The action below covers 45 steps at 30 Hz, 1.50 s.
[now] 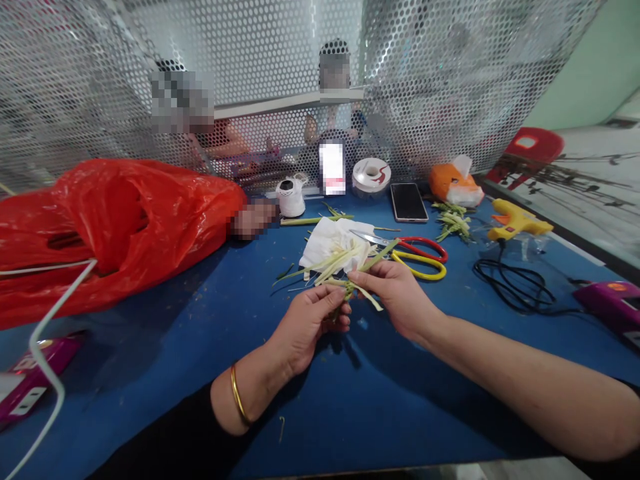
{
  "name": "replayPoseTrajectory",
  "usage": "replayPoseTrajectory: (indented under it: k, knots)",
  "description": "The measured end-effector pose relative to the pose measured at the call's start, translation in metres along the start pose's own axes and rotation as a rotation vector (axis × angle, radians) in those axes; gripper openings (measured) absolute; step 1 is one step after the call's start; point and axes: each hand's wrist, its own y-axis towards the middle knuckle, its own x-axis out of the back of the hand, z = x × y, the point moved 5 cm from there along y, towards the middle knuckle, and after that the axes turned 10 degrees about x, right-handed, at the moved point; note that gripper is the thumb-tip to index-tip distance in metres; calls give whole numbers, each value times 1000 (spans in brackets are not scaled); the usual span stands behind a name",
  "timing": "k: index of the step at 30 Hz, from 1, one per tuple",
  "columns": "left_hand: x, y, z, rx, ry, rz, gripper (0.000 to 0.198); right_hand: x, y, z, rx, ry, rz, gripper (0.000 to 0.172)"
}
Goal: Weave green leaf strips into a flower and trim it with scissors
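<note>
Pale green leaf strips, gathered or knotted into a small piece, are held between my two hands above the table. My left hand, with a gold bangle on its wrist, pinches the lower part between thumb and fingers. On the other side, my right hand is closed on the strips, with ends sticking out past its fingers. Its fingertips are partly hidden. Just beyond lies a white tissue with more loose strips on it. Scissors with red and yellow handles rest beside it, blades toward the tissue.
A red plastic bag covers the left side. Along the back stand a thread spool, a lit phone, a ribbon roll, a dark phone and a tissue pack. At right are a yellow glue gun and its cord.
</note>
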Motion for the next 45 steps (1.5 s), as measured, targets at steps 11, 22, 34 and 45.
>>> replayPoseTrajectory:
  k: [11, 22, 34, 45]
  knots:
    - [-2, 1, 2, 25, 1, 71, 23, 0, 0, -1, -19, -17, 13, 25]
    - [-2, 3, 4, 64, -72, 98, 25, -4, -5, -7, -67, 75, -36, 26]
    - [-3, 1, 5, 66, -115, 93, 35, -1, -2, -7, -69, 105, 37, 28]
    - [-4, 3, 6, 28, -205, 99, 20, -6, -5, -9, -130, 201, 9, 25]
